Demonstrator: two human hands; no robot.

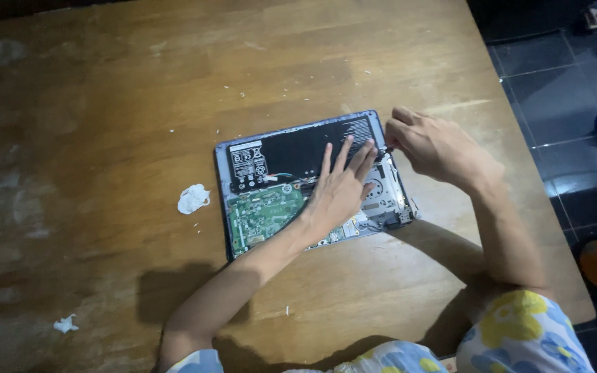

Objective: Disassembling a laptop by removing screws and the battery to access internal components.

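Opened laptop (305, 183), its back cover off, lies near the worktop (139, 83)'s right edge. The left hand (340, 190) rests flat on it, fingers spread. Beyond, the right hand (426, 145) is clenched at the laptop's far right corner, pinching something small I cannot make out.

Green circuit board (264, 215), black battery (309, 148)

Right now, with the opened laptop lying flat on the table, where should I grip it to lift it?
Probably the opened laptop by its bare left edge, coming from the left. It lies flat, circuit board up; the left hand presses its middle and the right hand works at the right edge, so only the left side is free. Avoid the exposed board.
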